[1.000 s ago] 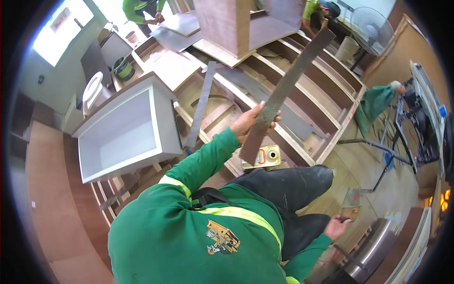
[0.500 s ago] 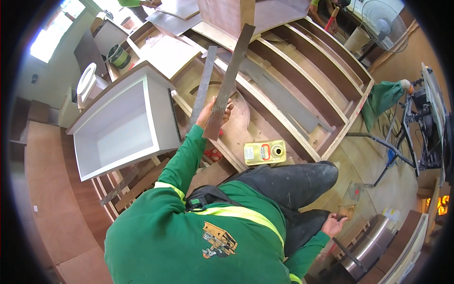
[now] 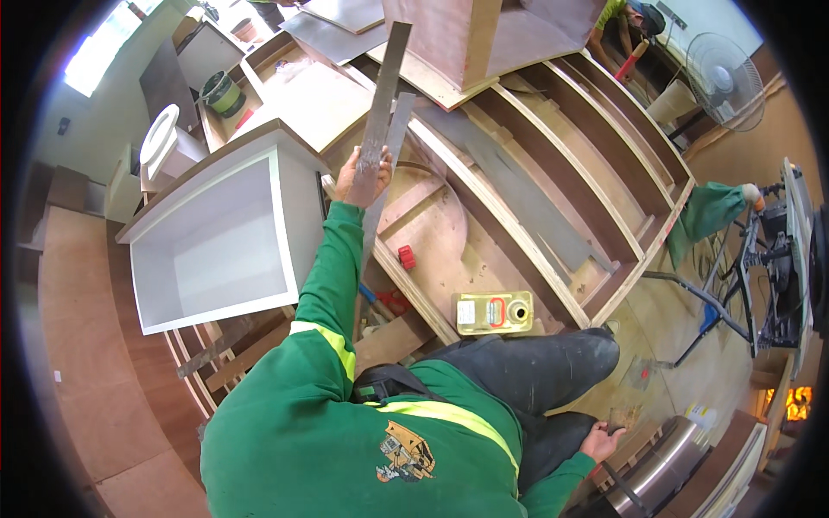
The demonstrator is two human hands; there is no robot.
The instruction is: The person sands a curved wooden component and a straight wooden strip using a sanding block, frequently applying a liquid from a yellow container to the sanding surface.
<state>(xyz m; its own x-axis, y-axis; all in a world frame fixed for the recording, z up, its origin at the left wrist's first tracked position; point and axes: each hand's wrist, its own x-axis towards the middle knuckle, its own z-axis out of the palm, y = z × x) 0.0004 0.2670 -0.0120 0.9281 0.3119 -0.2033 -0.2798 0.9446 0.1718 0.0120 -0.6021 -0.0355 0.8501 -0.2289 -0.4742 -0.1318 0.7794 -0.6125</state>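
Observation:
My left hand [image 3: 366, 169] is raised with its fingers wrapped round the lower part of a long, thin dark brown strip [image 3: 385, 82]. The strip slants upward and away from me. Behind it, a grey strip [image 3: 399, 129] passes partly hidden by the hand and appears to lie across the wooden frame. Down by my knee at the lower right, my right hand [image 3: 600, 442] grips a small flat brownish piece [image 3: 618, 418], whose kind is unclear. On the frame near my thigh stands a yellowish metal can [image 3: 494, 312] with a red handle and an open mouth.
A curved wooden frame [image 3: 596, 164] with several compartments spreads ahead. A white-edged grey cabinet box [image 3: 216, 233] stands at left, and a small red object [image 3: 406, 256] lies beyond the can. At far right are a fan [image 3: 724, 82] and a co-worker [image 3: 615, 39] bending down.
My left hand has moved left and slightly up, turning the brown strip more upright. The small red object now shows fully. My view has shifted a little; my right hand keeps its grip.

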